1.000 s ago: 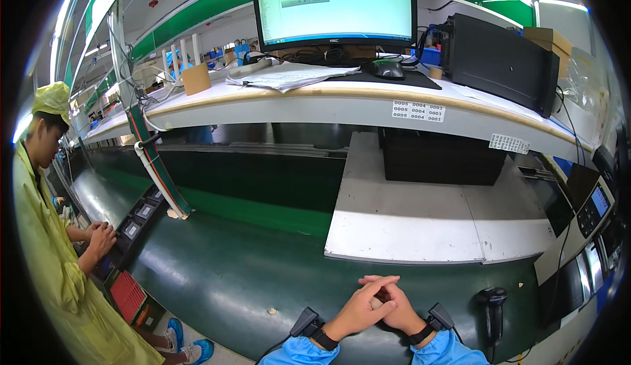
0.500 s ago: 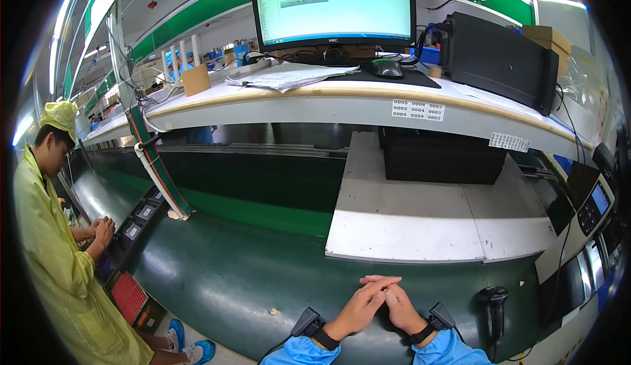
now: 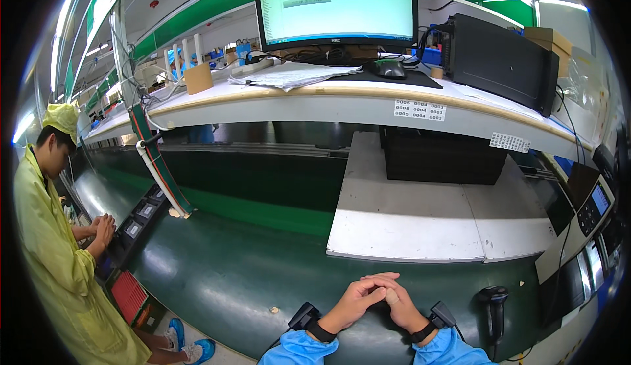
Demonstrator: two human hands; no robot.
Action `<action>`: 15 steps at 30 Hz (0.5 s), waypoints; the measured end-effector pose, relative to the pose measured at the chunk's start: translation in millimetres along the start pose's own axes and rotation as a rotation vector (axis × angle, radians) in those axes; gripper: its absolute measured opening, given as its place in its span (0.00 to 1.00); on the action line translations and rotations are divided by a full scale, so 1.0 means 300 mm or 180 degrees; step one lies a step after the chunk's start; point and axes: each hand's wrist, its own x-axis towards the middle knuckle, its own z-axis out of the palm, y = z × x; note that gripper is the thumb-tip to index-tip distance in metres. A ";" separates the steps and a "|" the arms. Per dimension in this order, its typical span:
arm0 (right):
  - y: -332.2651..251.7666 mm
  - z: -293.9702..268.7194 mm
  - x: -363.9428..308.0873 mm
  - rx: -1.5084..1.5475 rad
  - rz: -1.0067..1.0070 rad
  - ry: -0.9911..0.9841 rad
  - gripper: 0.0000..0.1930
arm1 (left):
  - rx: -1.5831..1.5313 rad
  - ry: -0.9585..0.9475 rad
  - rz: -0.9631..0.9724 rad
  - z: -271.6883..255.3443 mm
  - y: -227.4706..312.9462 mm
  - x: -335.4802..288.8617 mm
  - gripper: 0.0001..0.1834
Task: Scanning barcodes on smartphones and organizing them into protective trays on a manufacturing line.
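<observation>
My left hand (image 3: 353, 304) and my right hand (image 3: 403, 309) are clasped together over the dark green bench surface (image 3: 223, 279). The left fingers lie across the right fingertips, and the left thumb points toward the right hand. Both hands are closed on each other, and no object shows between them; the right fingertips are partly hidden. Each wrist wears a black strap with a small dark box, above light blue sleeves. Nearest to my right hand, a black handheld barcode scanner (image 3: 494, 312) stands to its right.
A white board (image 3: 401, 233) lies ahead, with black trays (image 3: 444, 158) stacked on it. Above runs a shelf (image 3: 309, 102) with a monitor (image 3: 335, 10), papers (image 3: 289, 74), a mouse (image 3: 388, 69) and a black computer case (image 3: 503, 62). A person in yellow (image 3: 66, 233) works at the left.
My left hand has shifted slightly left and up, and its thumb now sits more apart from its fingers. The right hand stays almost in place. The view has moved a little.
</observation>
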 end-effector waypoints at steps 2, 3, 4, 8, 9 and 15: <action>-0.005 -0.008 -0.006 -0.0093 0.0027 -0.0066 0.29 | -0.0416 -0.0045 -0.0342 -0.013 0.001 -0.004 0.10; -0.009 -0.009 -0.008 -0.0123 0.0051 -0.0084 0.29 | -0.0393 -0.0026 -0.0334 -0.019 0.002 -0.005 0.10; -0.012 -0.009 -0.010 -0.0044 0.0170 -0.0073 0.29 | -0.0561 -0.0139 -0.0353 -0.026 0.003 -0.004 0.09; -0.021 -0.001 -0.006 0.0164 0.0317 -0.0057 0.28 | -0.0752 -0.0280 -0.0471 -0.038 0.005 -0.002 0.08; -0.021 0.001 -0.004 0.0170 0.0313 -0.0054 0.28 | -0.0717 -0.0299 -0.0446 -0.040 0.004 -0.002 0.08; -0.021 0.001 -0.009 0.0140 0.0338 -0.0066 0.27 | -0.0746 -0.0227 -0.0407 -0.038 -0.008 -0.002 0.07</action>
